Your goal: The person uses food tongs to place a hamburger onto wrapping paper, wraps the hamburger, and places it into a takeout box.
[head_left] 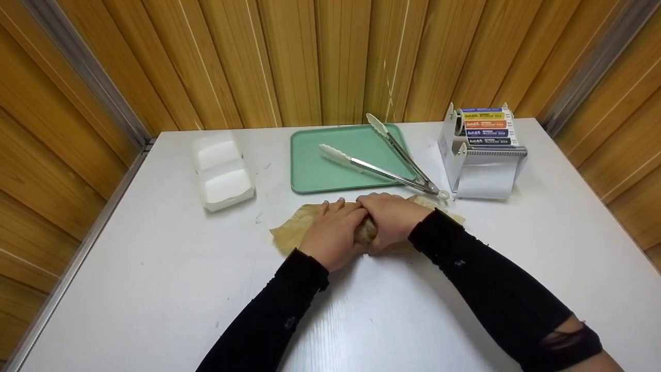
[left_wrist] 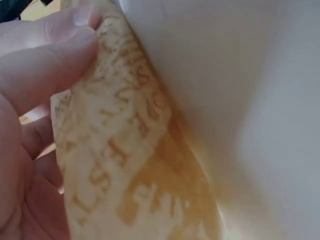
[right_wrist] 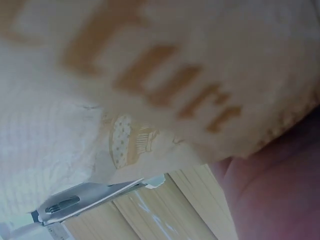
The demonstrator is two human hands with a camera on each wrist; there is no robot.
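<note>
**Both hands folded over a paper-wrapped bundle at mid-table**

Black sleeves come in from the near edge of the white table, and they meet over a sheet of tan, printed wrapping paper lying at the middle of the tabletop. Left hand and right hand sit side by side, touching, fingers curled down over a rolled lump of that paper between them. From the left wrist view, the thumb and fingers pinch a fold of the paper, whose brownish lettering shows clearly. The right wrist view is mostly blurred paper close to the lens, with a small cupcake drawing printed on it; the palm sits against the paper there.

Just beyond the hands lies a mint-green rectangular plastic tray, and a pair of metal tongs with pale tips rests across it, spread, the hinge end reaching off the tray toward the paper's far corner. To the left stands a white, two-compartment foam food box, open. To the right, near the table's far corner, is a white dispenser stand with coloured label rolls. Wooden panelling closes in the table.
</note>
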